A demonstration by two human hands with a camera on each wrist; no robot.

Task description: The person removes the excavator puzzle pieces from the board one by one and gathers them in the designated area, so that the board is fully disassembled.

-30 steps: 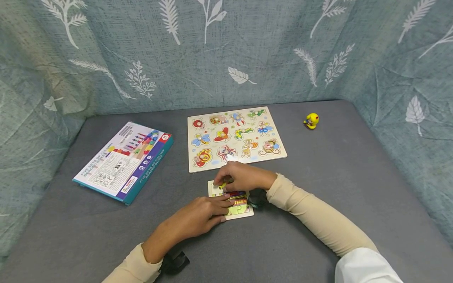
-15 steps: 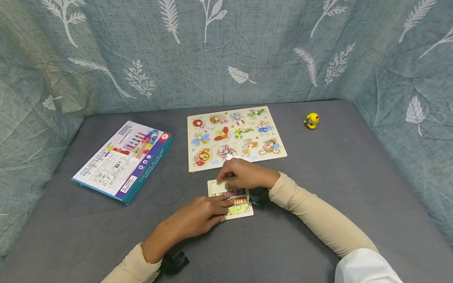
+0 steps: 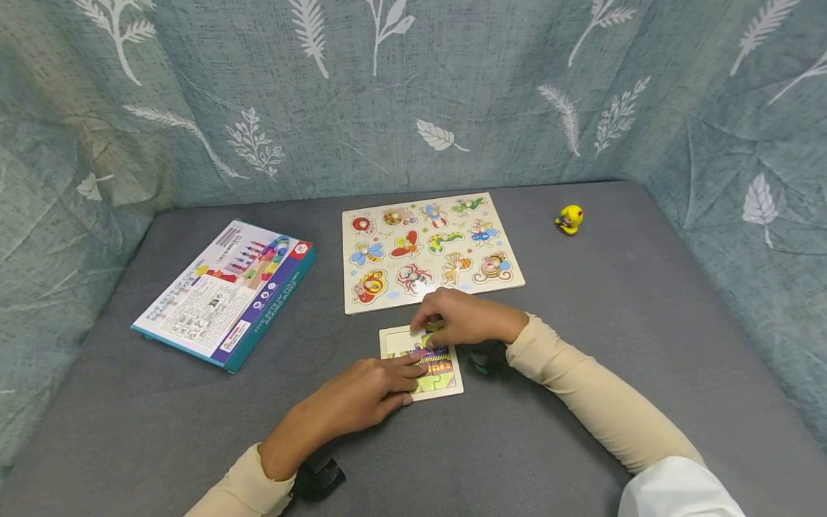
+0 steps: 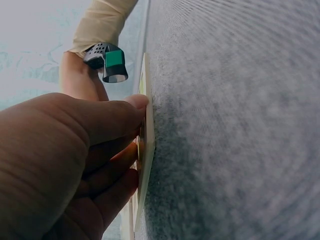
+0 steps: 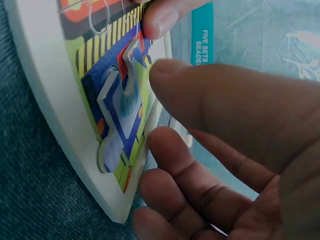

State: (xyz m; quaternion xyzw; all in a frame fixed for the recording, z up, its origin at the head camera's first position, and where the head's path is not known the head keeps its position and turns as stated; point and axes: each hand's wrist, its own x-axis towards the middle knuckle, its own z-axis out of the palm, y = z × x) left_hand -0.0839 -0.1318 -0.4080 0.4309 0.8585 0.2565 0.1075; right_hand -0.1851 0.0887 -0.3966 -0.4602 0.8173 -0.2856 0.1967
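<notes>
A small wooden jigsaw tray point(image 3: 454, 388) lies on the grey table, with several colourful pieces in it. My left hand point(image 3: 365, 395) rests on its left part, fingers extended over the pieces; in the left wrist view its thumb point(image 4: 136, 101) touches the tray's edge. At the tray's top right, my right hand point(image 3: 461, 318) curves its thumb and fingers round a jigsaw piece point(image 5: 120, 112) with blue, white and yellow-green print. That piece sits raised and slightly tilted above the tray in the right wrist view. The tray's bare upper-left recess point(image 3: 397, 341) shows its pale base.
Behind the tray lies a wooden insect peg puzzle point(image 3: 426, 230). A bead-set box point(image 3: 222, 294) lies at left, and a small yellow toy figure point(image 3: 569, 220) stands at back right. A leaf-patterned curtain point(image 3: 413, 93) closes off the back.
My right hand has moved rightward along the tray's top with the jigsaw piece, from the upper-left recess to the upper-right corner. My left hand has stayed in place.
</notes>
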